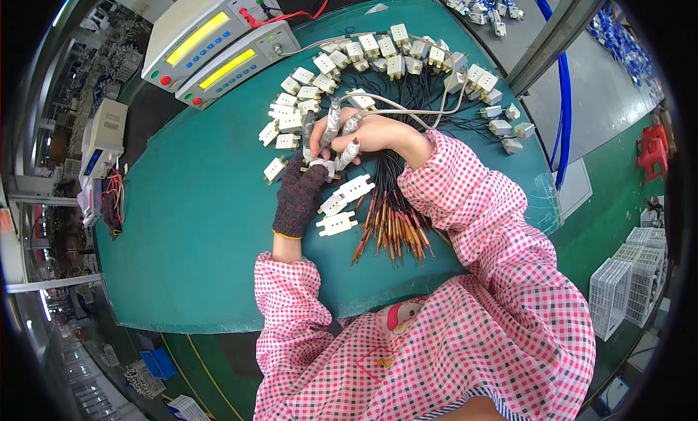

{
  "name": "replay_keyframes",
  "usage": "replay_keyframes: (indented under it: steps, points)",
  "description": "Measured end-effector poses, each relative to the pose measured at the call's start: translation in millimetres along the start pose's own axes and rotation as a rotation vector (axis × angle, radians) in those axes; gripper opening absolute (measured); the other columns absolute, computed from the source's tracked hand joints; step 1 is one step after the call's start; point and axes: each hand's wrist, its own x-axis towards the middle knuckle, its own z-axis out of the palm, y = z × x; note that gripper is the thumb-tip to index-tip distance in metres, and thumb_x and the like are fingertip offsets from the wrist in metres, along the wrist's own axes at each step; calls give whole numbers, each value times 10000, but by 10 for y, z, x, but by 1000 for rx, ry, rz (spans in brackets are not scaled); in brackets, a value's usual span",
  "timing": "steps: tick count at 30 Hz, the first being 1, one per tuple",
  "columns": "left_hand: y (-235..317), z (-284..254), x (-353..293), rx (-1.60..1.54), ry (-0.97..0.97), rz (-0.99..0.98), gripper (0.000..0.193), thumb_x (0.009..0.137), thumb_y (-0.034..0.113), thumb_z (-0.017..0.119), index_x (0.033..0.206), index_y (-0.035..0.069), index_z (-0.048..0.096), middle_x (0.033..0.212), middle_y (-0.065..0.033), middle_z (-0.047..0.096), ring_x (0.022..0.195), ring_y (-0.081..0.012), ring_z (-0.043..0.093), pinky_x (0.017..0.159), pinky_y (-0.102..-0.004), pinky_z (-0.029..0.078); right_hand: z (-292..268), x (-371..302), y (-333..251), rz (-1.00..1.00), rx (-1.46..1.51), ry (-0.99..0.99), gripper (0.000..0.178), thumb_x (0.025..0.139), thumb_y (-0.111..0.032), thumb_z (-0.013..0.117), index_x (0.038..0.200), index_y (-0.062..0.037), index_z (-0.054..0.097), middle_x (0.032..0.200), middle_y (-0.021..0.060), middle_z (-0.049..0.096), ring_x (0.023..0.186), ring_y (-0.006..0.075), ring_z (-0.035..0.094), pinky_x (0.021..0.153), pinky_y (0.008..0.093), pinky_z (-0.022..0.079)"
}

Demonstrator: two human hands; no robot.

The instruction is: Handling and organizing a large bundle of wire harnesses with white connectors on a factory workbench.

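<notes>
Head view: probes upright, tips downward

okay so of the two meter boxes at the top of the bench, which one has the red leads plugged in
The rear tester, farther from the person: red leads plug into its right end. The front tester takes a grey cable.

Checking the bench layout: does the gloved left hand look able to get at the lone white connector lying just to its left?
Probably yes. The left hand lies right beside that white connector, with only bare green mat between them, though its fingers seem busy at the probes.
</notes>
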Motion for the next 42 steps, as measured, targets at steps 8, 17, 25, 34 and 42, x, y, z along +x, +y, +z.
replay_keyframes:
  steps: [8, 17, 25, 34, 42]
  points:
    - [-39, -45, -57, -5, 62, 8, 476, 855, 169, 609, 1271, 31, 423, 1108, -130, 580, 968, -251, 622, 816, -361, 534, 53, 56, 0, -21, -59, 12, 263, 718, -71, 508, 937, -15, 640, 817, 50, 596, 646, 82, 534, 476, 197, 384]
    - [-128, -89, -6, 93, 66, 38, 531, 839, 214, 644, 1288, 43, 419, 1116, -125, 582, 979, -243, 618, 819, -348, 528, 96, 87, 100, -108, 90, 26, 205, 700, -13, 510, 873, 11, 616, 802, 58, 584, 756, 123, 555, 683, 257, 433]
    - [-125, -100, 32, 108, 38, 105, 525, 830, 222, 667, 1268, 43, 439, 1092, -116, 584, 955, -238, 615, 810, -357, 527, 41, 73, 115, -85, 89, 35, 202, 703, -24, 515, 873, -2, 621, 791, 55, 593, 733, 106, 552, 638, 239, 423]
    - [221, 285, -778, -36, 100, 80, 156, 913, 68, 551, 1047, -1, 588, 1129, -153, 610, 1030, -249, 595, 899, -354, 473, -41, 312, -358, -87, 5, 352, 263, 779, -52, 532, 1026, -41, 621, 800, 41, 614, 562, 67, 528, 440, 188, 418]
    - [72, 579, -991, 593, 141, 595, 222, 851, 43, 602, 1072, 13, 610, 1081, -139, 634, 999, -235, 612, 844, -334, 485, 124, 573, -208, 94, -512, -481, 273, 772, -230, 549, 931, -20, 619, 890, 81, 606, 884, 211, 563, 818, 344, 431]
